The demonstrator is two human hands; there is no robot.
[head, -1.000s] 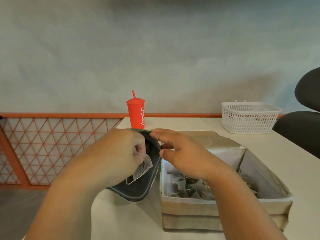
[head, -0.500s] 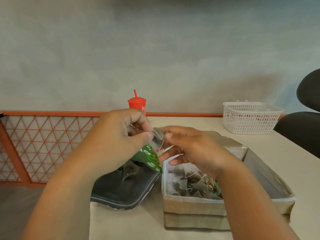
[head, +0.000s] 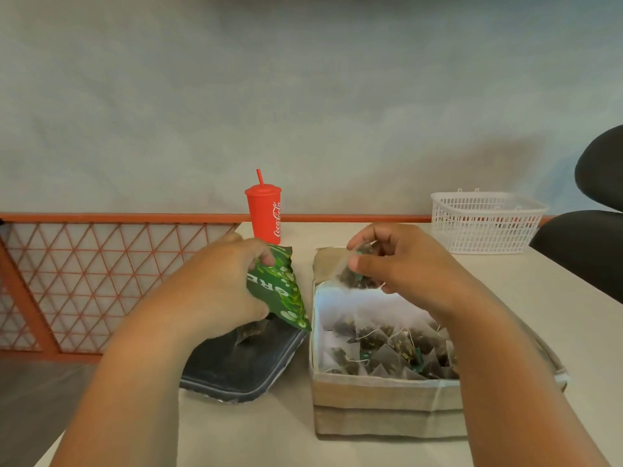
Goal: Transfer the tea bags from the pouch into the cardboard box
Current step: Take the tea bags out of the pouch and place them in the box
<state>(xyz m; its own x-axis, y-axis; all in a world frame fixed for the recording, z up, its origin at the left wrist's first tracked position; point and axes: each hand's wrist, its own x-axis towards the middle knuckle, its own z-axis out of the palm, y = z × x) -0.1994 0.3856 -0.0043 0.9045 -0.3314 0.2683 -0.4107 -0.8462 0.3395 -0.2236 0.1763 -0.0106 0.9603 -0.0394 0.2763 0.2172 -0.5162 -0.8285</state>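
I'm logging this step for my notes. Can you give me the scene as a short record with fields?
left hand: grips green pouch above black tray
right hand: pinches one tea bag over box's far end
box: open, many tea bags inside
tray: one stray bag on it
table: red cup, white basket at back

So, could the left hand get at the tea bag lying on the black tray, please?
Probably not yet: the left hand grips the green pouch, which hangs right above that tea bag on the black tray. Setting the pouch aside would likely free it.
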